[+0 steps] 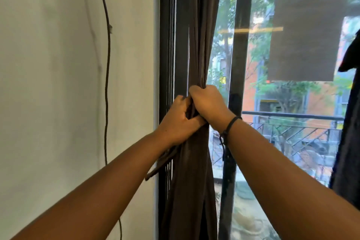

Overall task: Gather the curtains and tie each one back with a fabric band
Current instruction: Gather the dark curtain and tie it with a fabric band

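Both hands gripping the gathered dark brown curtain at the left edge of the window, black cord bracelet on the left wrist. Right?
One thing is off: the black cord bracelet is on the right wrist, not the left. The head view shows the rest holds: left hand and right hand both grip the gathered dark brown curtain at the window's left edge.

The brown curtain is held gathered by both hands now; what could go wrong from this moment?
1. The fabric band hangs loose below the left hand; it may slip away before it is tied.
2. If the right hand lets go to take the band, the gathered brown curtain may spread again.
3. The band could catch on the window frame right beside it.
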